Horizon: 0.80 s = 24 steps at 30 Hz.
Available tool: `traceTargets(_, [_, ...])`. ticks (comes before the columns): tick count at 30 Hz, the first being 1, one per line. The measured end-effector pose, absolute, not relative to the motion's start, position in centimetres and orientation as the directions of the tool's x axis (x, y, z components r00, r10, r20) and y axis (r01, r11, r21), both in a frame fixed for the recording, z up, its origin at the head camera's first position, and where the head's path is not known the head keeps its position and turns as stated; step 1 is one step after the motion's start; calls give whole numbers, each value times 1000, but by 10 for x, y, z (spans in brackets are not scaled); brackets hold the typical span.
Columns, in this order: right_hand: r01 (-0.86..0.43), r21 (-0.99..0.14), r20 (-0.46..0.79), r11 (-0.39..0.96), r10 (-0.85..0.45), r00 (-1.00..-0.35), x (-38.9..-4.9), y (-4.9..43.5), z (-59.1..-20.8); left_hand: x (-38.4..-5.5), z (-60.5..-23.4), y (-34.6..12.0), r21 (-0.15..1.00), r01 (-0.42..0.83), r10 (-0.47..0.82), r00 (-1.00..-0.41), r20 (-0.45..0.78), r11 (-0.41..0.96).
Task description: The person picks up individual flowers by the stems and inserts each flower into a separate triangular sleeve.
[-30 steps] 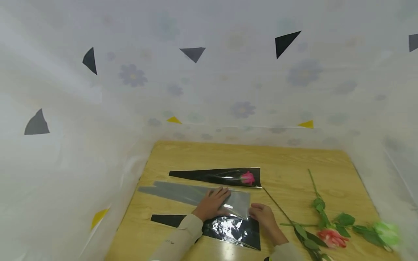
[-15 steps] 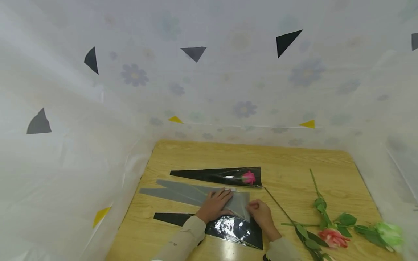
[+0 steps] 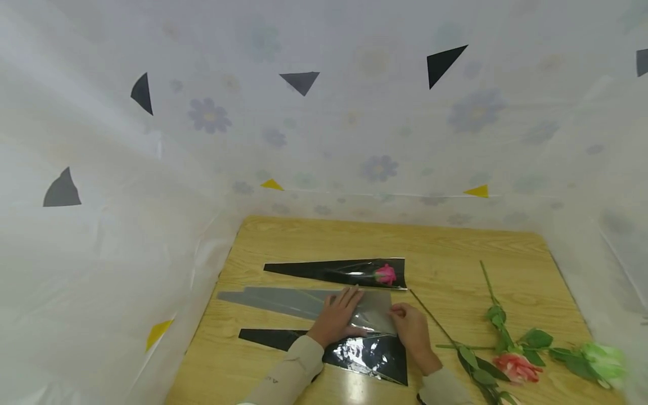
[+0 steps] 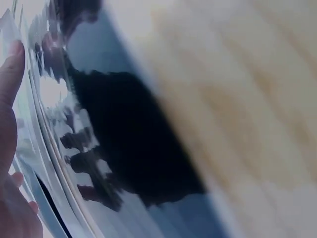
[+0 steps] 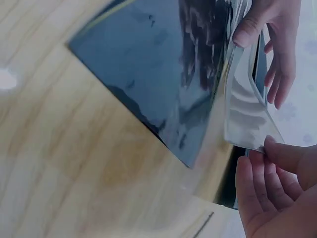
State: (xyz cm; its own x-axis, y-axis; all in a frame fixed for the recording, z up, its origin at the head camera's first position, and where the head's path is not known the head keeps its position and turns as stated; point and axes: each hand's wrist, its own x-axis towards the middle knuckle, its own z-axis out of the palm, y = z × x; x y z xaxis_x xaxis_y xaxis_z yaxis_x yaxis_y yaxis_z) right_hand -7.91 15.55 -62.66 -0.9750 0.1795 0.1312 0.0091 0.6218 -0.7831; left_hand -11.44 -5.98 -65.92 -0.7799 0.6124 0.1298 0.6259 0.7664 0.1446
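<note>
The far black sleeve (image 3: 304, 271) lies flat on the wooden table (image 3: 455, 250) with a pink rose (image 3: 386, 274) inside, its bloom near the wide right end. The near black sleeve (image 3: 387, 360) lies closest to the person, and its glare (a crumpled patch of white reflections) makes it impossible to tell whether anything is inside. Between the two lies the grey sleeve (image 3: 278, 302), its lower edge right up against the near one; whether they overlap is unclear. To the right, a coral rose (image 3: 518, 368) and a pale green flower (image 3: 602, 361) lie with leafy stems, and a bare dark stem (image 3: 430, 315) slants just beyond the right hand (image 3: 411, 332). The left hand (image 3: 337, 319) covers part of the grey sleeve, fingers extended and spread on it, thumb held apart, pressing without a grip. The right hand pinches the sleeve's wide end between thumb and fingertips. The grey sleeve tapers leftward to two offset tips, dull and smoky there; toward the right it turns clearer and glossier, with wavy reflections near the pinched edge.
</note>
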Motion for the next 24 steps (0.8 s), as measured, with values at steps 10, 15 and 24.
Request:
traceTargets(10, [-106, -768, 242, 632, 133, -961, -76, 159, -605, -123, -656, -45, 86, 598, 584, -799, 142, 797])
traceTargets(15, [-100, -778, 230, 620, 132, -964, -74, 162, -595, -125, -657, -41, 61, 606, 582, -784, 213, 793])
traceTargets(24, [-50, -745, 199, 666, 149, -969, -74, 169, -592, -122, -652, -36, 51, 626, 584, -752, 306, 779])
